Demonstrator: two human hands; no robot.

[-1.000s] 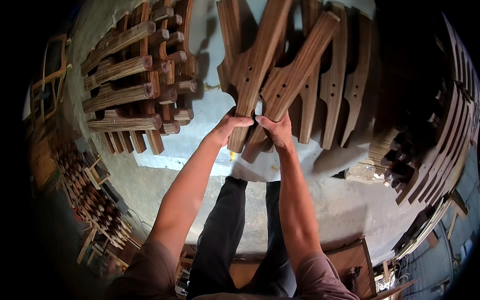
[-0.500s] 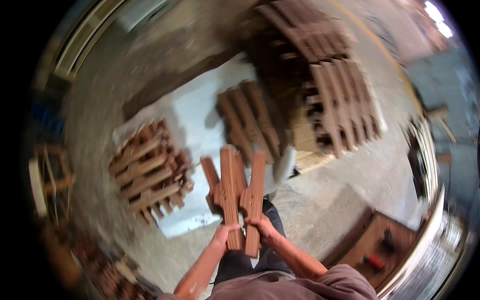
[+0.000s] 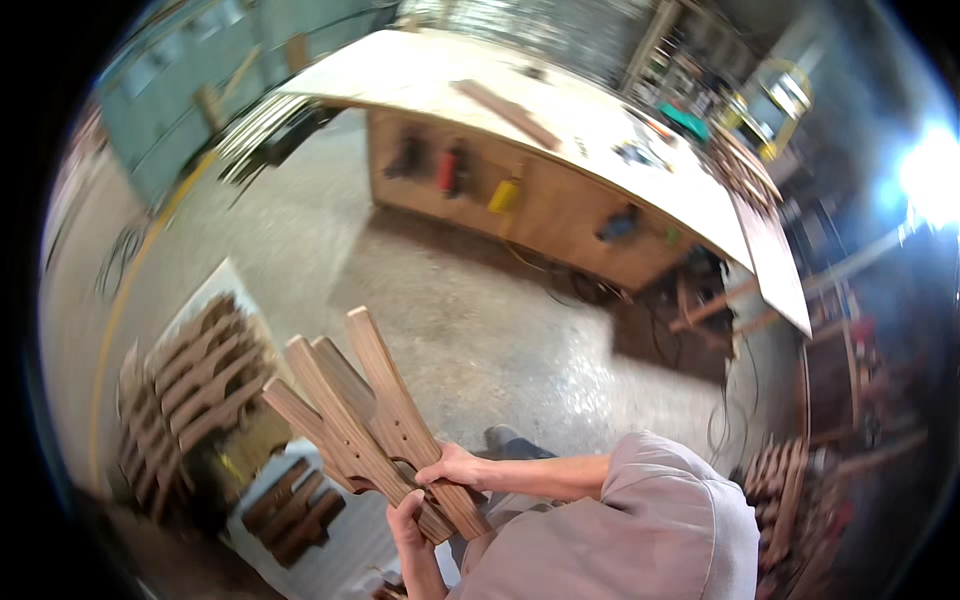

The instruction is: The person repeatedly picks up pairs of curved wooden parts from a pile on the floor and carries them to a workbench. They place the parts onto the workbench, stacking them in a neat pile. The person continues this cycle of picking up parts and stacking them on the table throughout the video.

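Several long brown wooden pieces (image 3: 345,415), each with a widened, curved middle and drilled holes, are fanned out between my hands. My left hand (image 3: 405,517) is closed around the near end of the left-hand pieces, with its thumb on top. Just beside it, my right hand (image 3: 455,468) grips the rightmost piece near its lower end, thumb lying across the face. The far ends of the pieces spread apart and point up and to the left, above the concrete floor. My fingers underneath are hidden by the wood.
Ahead stands a workbench (image 3: 400,70) with a plank (image 3: 508,115) on top and red (image 3: 447,172), yellow (image 3: 503,196) and blue (image 3: 618,224) tools along its side. Stacked shaped wood (image 3: 205,375) and a smaller group (image 3: 292,512) lie at lower left. Cables (image 3: 735,425) trail at right.
My body has turned to the right, so the workbench is now ahead and the stacks have shifted to the lower left. Both hands keep hold of the wooden pieces.
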